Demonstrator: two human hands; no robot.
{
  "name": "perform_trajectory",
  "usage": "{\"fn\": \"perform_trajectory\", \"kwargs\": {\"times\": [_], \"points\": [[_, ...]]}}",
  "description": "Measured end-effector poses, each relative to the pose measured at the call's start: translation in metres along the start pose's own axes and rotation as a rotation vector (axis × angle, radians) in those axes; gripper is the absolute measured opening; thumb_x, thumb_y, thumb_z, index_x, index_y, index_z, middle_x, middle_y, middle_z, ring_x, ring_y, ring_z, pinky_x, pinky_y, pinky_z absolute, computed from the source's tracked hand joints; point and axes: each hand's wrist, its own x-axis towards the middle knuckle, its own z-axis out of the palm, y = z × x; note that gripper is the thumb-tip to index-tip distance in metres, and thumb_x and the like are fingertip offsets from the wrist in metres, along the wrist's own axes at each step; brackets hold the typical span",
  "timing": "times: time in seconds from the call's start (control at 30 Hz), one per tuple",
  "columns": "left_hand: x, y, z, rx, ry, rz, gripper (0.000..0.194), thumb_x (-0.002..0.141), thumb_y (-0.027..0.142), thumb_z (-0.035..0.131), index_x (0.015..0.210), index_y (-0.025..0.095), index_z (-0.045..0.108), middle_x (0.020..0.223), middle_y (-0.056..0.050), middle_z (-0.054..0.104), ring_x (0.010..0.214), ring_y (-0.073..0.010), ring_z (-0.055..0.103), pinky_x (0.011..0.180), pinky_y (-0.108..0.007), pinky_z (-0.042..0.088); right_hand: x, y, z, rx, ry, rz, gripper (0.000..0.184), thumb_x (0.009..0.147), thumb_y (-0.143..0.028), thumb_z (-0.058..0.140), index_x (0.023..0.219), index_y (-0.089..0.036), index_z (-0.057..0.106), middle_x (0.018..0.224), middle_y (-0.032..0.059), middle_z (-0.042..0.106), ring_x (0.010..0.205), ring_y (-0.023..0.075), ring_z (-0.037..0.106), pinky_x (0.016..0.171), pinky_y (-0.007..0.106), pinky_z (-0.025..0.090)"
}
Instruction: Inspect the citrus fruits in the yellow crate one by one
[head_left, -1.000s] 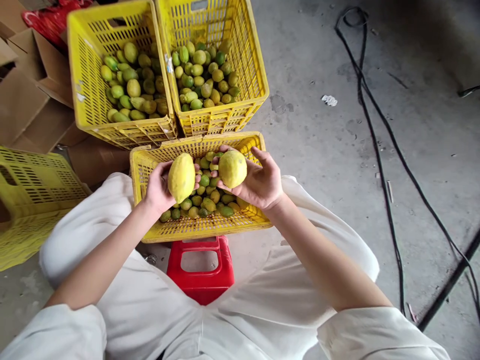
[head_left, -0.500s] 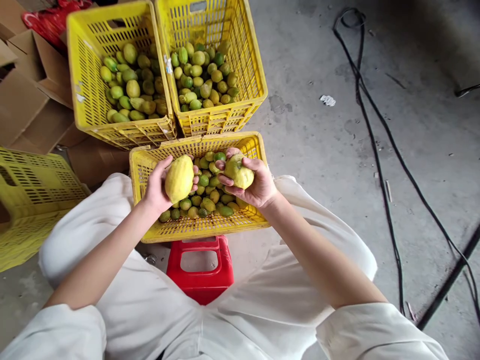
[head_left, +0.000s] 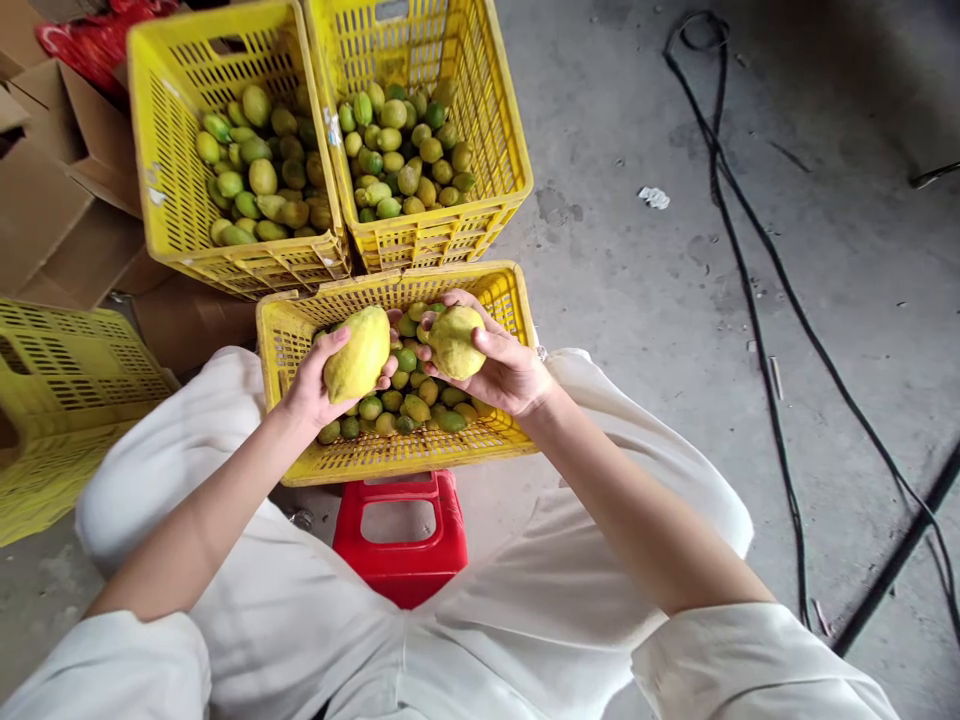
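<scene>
Item 1: left hand [head_left: 311,385]. Fingers [head_left: 330,345] wrapped round a large yellow lemon [head_left: 358,352], thumb on top, lemon tilted with its tip up and to the right.

Item 2: right hand [head_left: 504,372]. Fingers [head_left: 491,340] clasp a second lemon [head_left: 454,341], rounder, blotched; fingertips of both hands nearly meet between the 2 fruits.

Item 3: near crate [head_left: 420,455], yellow plastic, directly beneath the fingers, holding small green and yellow fruit [head_left: 409,400]. Both lemons are held just above this heap.

Item 4: 2 far crates, left [head_left: 169,200] and right [head_left: 495,130], beyond the fingertips, side by side, each partly filled with similar fruit.

Item 5: red stool [head_left: 401,540], on the wrist side of the near crate, between white-clad knees.

Item 6: black cable [head_left: 757,310], well right of the right hand, on the concrete floor [head_left: 660,330].
</scene>
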Motion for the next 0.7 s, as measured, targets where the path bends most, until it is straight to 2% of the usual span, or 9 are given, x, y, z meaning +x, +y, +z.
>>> {"fn": "perform_trajectory", "kwargs": {"times": [0.1,0.2,0.33,0.43,0.5,0.6,0.7], "points": [[-0.0012,0.0015,0.0004,-0.047,-0.013,0.011,0.039,0.082,0.039,0.057,0.108,0.012,0.067,0.094,-0.012,0.071,0.076,-0.0214,0.068,0.057,-0.026,0.054,-0.0007,0.0006,0.0011,0.005,-0.011,-0.013,0.047,0.066,-0.034,0.086,0.102,-0.029,0.056,0.102,-0.0025,0.064,0.081,0.0133,0.064,0.064,0.025,0.057],[-0.0016,0.0026,0.0001,-0.072,0.03,-0.007,0.041,0.086,0.04,0.047,0.108,0.011,0.066,0.1,-0.016,0.072,0.084,-0.0274,0.07,0.063,-0.032,0.057,-0.001,0.0007,0.0016,0.016,-0.023,-0.035,0.043,0.067,-0.032,0.085,0.098,-0.029,0.056,0.102,-0.0023,0.064,0.08,0.0131,0.064,0.056,0.022,0.054],[-0.0012,0.0037,0.0006,-0.07,0.1,0.002,0.037,0.086,0.035,0.045,0.107,0.013,0.065,0.1,-0.016,0.074,0.085,-0.0284,0.072,0.065,-0.034,0.058,-0.0006,0.0007,0.0019,0.019,-0.024,-0.041,0.043,0.066,-0.032,0.085,0.096,-0.028,0.055,0.101,-0.0026,0.065,0.079,0.0132,0.064,0.056,0.023,0.054],[-0.0007,0.0045,0.0033,-0.094,0.122,0.015,0.036,0.087,0.033,0.045,0.108,0.013,0.065,0.101,-0.015,0.074,0.095,-0.0299,0.072,0.075,-0.036,0.06,-0.0005,-0.0022,0.0039,0.007,0.025,-0.015,0.042,0.066,-0.039,0.084,0.095,-0.027,0.055,0.101,-0.0006,0.067,0.081,0.0163,0.065,0.058,0.026,0.056],[-0.0003,0.005,0.0053,-0.124,0.132,0.02,0.035,0.088,0.031,0.043,0.11,0.013,0.065,0.098,-0.013,0.074,0.099,-0.0293,0.071,0.08,-0.038,0.06,-0.0005,-0.0052,0.0055,0.005,0.047,0.017,0.038,0.071,-0.045,0.077,0.098,-0.026,0.057,0.105,0.0026,0.068,0.087,0.0201,0.067,0.063,0.03,0.059],[0.0005,0.0051,0.0064,-0.173,0.116,0.031,0.039,0.091,0.03,0.039,0.117,0.013,0.063,0.091,-0.011,0.073,0.098,-0.0279,0.071,0.08,-0.038,0.059,-0.0005,-0.0076,0.0057,0.018,0.028,0.054,0.038,0.076,-0.043,0.07,0.107,-0.024,0.059,0.111,0.0043,0.068,0.095,0.0228,0.069,0.073,0.037,0.061],[0.001,0.0047,0.0058,-0.175,0.099,0.023,0.041,0.094,0.032,0.038,0.118,0.012,0.064,0.089,-0.01,0.072,0.09,-0.025,0.071,0.075,-0.034,0.059,-0.0004,-0.005,0.0032,0.034,-0.009,0.056,0.049,0.073,-0.043,0.077,0.115,-0.025,0.059,0.107,0.0025,0.068,0.091,0.0195,0.07,0.07,0.032,0.062]]}}
